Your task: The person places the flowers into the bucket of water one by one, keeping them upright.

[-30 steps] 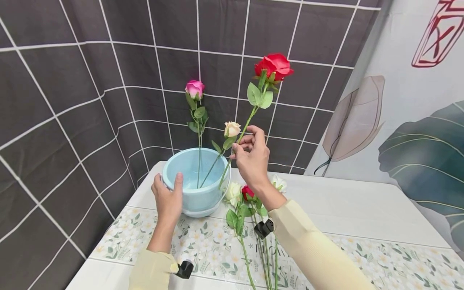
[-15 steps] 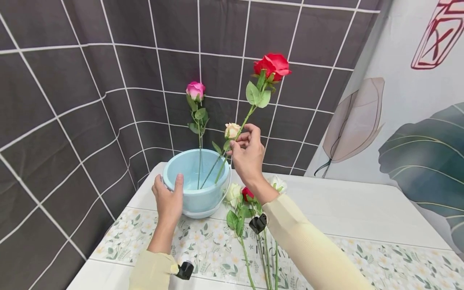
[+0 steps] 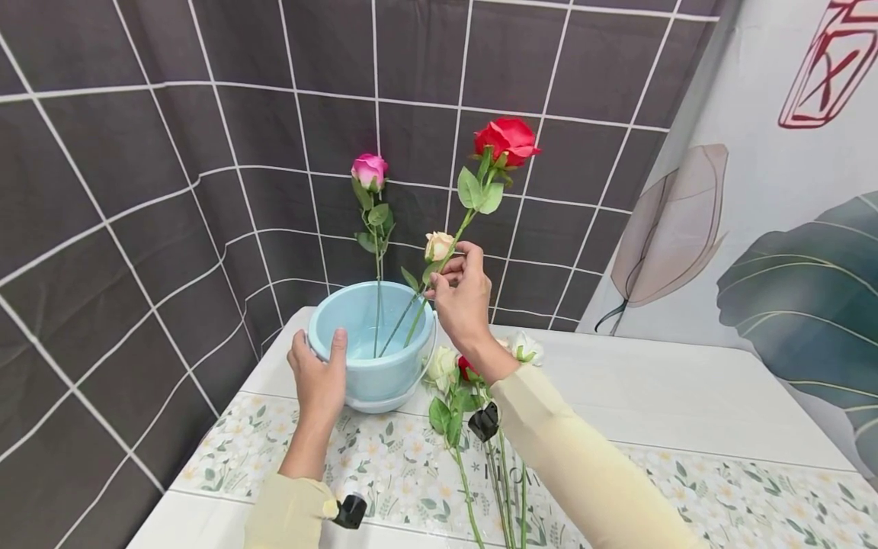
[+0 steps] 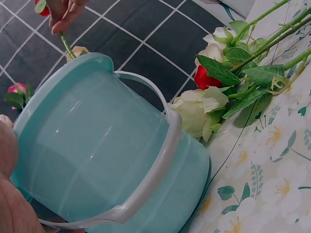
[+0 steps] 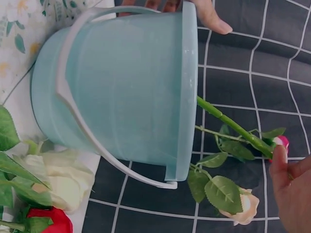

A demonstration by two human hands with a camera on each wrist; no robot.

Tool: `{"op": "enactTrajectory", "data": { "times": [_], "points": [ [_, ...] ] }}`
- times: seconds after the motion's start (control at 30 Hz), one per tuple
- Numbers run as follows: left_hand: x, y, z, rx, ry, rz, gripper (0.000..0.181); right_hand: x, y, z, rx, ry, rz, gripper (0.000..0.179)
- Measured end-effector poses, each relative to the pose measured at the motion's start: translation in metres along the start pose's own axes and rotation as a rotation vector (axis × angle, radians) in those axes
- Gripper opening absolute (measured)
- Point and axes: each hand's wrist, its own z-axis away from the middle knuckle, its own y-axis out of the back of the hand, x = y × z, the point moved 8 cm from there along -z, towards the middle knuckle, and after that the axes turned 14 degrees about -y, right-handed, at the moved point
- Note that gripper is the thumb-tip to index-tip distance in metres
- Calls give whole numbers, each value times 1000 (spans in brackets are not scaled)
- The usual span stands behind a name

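Observation:
My left hand [image 3: 318, 379] grips the side of a light blue bucket [image 3: 384, 387], its thumb over the rim. My right hand [image 3: 466, 301] pinches the green stem of a large red rose [image 3: 507, 142], which leans right with its lower end inside the bucket. In the right wrist view the stem [image 5: 228, 124] passes over the rim towards my fingers. A pink rose [image 3: 370, 171] and a small peach rose [image 3: 439, 246] also stand in the bucket. The peach rose is close beside my right fingertips.
Several roses lie on the table right of the bucket, among them a cream rose [image 3: 442, 368], a smaller red rose [image 3: 468, 367] and a white rose [image 3: 527, 349]. Dark grid-patterned cloth [image 3: 261, 46] hangs behind. The bucket's white handle [image 4: 163, 167] hangs down its side.
My right hand has moved left and slightly down with the red rose, so its bloom sits lower and its stem deeper in the bucket. The left hand and bucket stay put.

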Motion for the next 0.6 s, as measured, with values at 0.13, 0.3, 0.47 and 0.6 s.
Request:
{"op": "enactTrajectory", "data": {
  "times": [0.13, 0.3, 0.47, 0.6],
  "points": [
    [0, 0, 0, 4, -3, 0, 93, 5, -3, 1, -6, -15, 38, 44],
    [0, 0, 0, 4, -3, -1, 93, 9, -3, 2, -8, -40, 69, 45],
    [0, 1, 0, 6, -3, -2, 92, 14, -5, 3, -30, -55, 82, 46],
    [0, 1, 0, 5, -4, 0, 92, 18, -9, 4, -70, -76, 96, 48]
  ]
}}
